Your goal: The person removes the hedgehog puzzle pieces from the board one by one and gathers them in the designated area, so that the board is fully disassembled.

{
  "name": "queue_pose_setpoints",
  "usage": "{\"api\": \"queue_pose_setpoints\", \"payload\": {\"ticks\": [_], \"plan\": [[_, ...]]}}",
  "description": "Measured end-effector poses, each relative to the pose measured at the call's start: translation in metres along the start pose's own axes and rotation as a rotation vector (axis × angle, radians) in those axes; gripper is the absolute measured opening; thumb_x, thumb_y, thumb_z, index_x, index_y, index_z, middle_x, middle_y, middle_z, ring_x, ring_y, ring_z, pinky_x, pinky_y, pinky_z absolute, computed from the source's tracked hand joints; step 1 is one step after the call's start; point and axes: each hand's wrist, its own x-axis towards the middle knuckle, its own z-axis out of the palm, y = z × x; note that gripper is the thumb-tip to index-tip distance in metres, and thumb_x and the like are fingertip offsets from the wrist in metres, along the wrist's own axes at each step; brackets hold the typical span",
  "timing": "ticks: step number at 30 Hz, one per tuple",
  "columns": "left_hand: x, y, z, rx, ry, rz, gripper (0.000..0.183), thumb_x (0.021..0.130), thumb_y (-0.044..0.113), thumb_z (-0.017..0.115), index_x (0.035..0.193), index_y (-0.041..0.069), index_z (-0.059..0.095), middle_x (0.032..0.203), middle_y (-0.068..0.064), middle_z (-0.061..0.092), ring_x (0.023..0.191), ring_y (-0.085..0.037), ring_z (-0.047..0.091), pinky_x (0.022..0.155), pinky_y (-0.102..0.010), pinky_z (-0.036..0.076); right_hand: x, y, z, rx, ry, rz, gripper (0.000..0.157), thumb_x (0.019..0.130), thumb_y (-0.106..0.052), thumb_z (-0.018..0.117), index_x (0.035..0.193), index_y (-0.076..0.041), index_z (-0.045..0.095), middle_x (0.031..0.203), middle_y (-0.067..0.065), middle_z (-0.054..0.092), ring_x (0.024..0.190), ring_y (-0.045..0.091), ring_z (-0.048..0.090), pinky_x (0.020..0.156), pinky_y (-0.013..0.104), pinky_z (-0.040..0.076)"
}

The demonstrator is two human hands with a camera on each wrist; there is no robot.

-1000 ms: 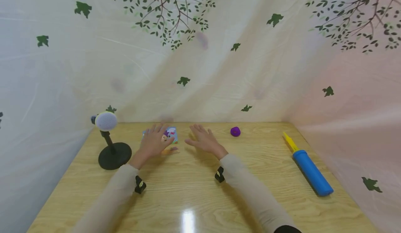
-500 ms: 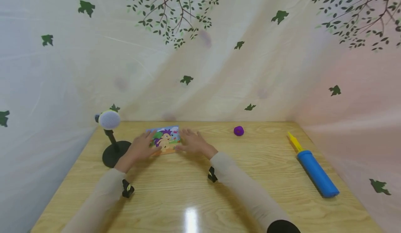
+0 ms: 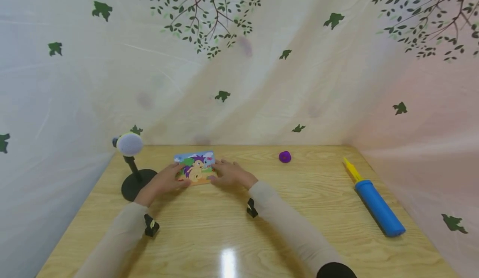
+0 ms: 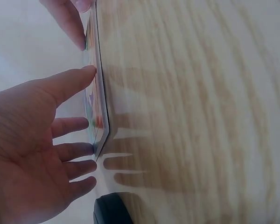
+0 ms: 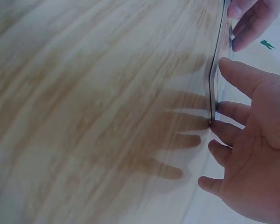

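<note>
A thin picture board (image 3: 197, 169) with a cartoon hedgehog lies flat near the table's back edge. My left hand (image 3: 164, 180) touches its left side, fingertips on the corner area and thumb at the near edge. On the other side my right hand (image 3: 233, 174) does the same at the right edge. In the left wrist view, the left fingers (image 4: 74, 125) are fairly straight and spread against the board (image 4: 101, 107). The right wrist view shows the right fingers (image 5: 226, 131) slightly bent, with fingertips at the board's corner (image 5: 213, 100).
Left of the board stands a black round-based stand (image 3: 131, 184) with a round pale head (image 3: 129, 144). A small purple round object (image 3: 285, 157) lies to the right. Farther right is a blue hand pump (image 3: 379, 207) with a yellow nozzle. A printed curtain (image 3: 258, 116) hangs behind.
Both hands have come down from above the table to the board's two sides. The left hand moved left and uncovered the picture; the right hand moved left to the board's right edge.
</note>
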Motion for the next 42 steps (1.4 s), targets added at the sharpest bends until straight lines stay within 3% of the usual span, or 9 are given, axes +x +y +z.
{"api": "queue_pose_setpoints", "payload": {"ticks": [7, 12, 14, 17, 24, 30, 37, 42], "plan": [[0.007, -0.001, 0.003, -0.028, 0.023, 0.079, 0.070, 0.092, 0.039, 0.073, 0.142, -0.007, 0.053, 0.147, -0.040, 0.043, 0.134, -0.058, 0.045, 0.108, -0.067, 0.040, -0.004, 0.006, -0.003, -0.031, -0.003, 0.000, 0.062, 0.105, -0.048, 0.049, 0.157, -0.015, 0.040, 0.168, 0.007, 0.028, 0.158, 0.031, 0.018, 0.124, 0.063, 0.015], [0.010, 0.006, 0.007, -0.022, 0.026, 0.120, 0.069, 0.089, 0.040, 0.076, 0.139, -0.004, 0.058, 0.144, -0.039, 0.046, 0.129, -0.057, 0.049, 0.105, -0.066, 0.043, -0.013, 0.013, -0.004, -0.047, 0.021, -0.048, 0.058, 0.104, -0.043, 0.055, 0.151, -0.010, 0.047, 0.160, 0.012, 0.042, 0.149, 0.032, 0.038, 0.121, 0.056, 0.031], [0.012, 0.009, 0.009, -0.026, 0.022, 0.131, 0.069, 0.088, 0.039, 0.078, 0.137, -0.004, 0.059, 0.143, -0.038, 0.048, 0.129, -0.055, 0.050, 0.105, -0.065, 0.043, -0.018, 0.017, -0.003, -0.036, 0.033, -0.073, 0.053, 0.103, -0.040, 0.058, 0.146, -0.009, 0.052, 0.151, 0.013, 0.050, 0.137, 0.032, 0.051, 0.115, 0.051, 0.041], [0.015, 0.016, 0.012, -0.039, 0.003, 0.147, 0.068, 0.087, 0.038, 0.079, 0.136, -0.005, 0.060, 0.141, -0.035, 0.051, 0.128, -0.052, 0.052, 0.106, -0.063, 0.044, -0.028, 0.023, -0.002, -0.023, 0.047, -0.085, 0.050, 0.102, -0.038, 0.060, 0.142, -0.008, 0.055, 0.143, 0.013, 0.055, 0.126, 0.030, 0.058, 0.110, 0.045, 0.047], [0.025, 0.034, 0.019, -0.013, -0.065, 0.153, 0.068, 0.084, 0.037, 0.083, 0.138, 0.001, 0.061, 0.140, -0.029, 0.053, 0.128, -0.048, 0.053, 0.107, -0.062, 0.044, -0.055, 0.040, -0.007, -0.009, 0.038, -0.089, 0.057, 0.101, -0.036, 0.063, 0.147, -0.004, 0.051, 0.159, 0.019, 0.041, 0.144, 0.038, 0.044, 0.120, 0.047, 0.036], [0.031, 0.048, 0.028, -0.029, -0.087, 0.139, 0.068, 0.082, 0.038, 0.084, 0.138, 0.007, 0.063, 0.144, -0.028, 0.051, 0.132, -0.048, 0.050, 0.110, -0.064, 0.041, -0.076, 0.052, -0.007, -0.002, 0.045, -0.078, 0.058, 0.101, -0.036, 0.064, 0.147, -0.003, 0.052, 0.159, 0.019, 0.041, 0.146, 0.040, 0.040, 0.120, 0.051, 0.035], [0.033, 0.069, 0.035, -0.042, -0.107, 0.181, 0.067, 0.080, 0.035, 0.087, 0.137, 0.007, 0.065, 0.127, -0.020, 0.057, 0.113, -0.033, 0.056, 0.100, -0.055, 0.048, -0.102, 0.069, -0.006, 0.086, 0.050, -0.050, 0.059, 0.100, -0.038, 0.064, 0.147, -0.004, 0.052, 0.162, 0.015, 0.037, 0.151, 0.041, 0.031, 0.122, 0.056, 0.029], [0.038, 0.083, 0.039, -0.033, -0.132, 0.189, 0.066, 0.079, 0.034, 0.088, 0.136, 0.010, 0.066, 0.145, -0.027, 0.051, 0.133, -0.045, 0.049, 0.111, -0.060, 0.041, -0.119, 0.079, -0.006, 0.103, 0.043, -0.018, 0.061, 0.101, -0.042, 0.061, 0.150, -0.007, 0.050, 0.164, 0.011, 0.035, 0.153, 0.039, 0.029, 0.122, 0.058, 0.028]]}}
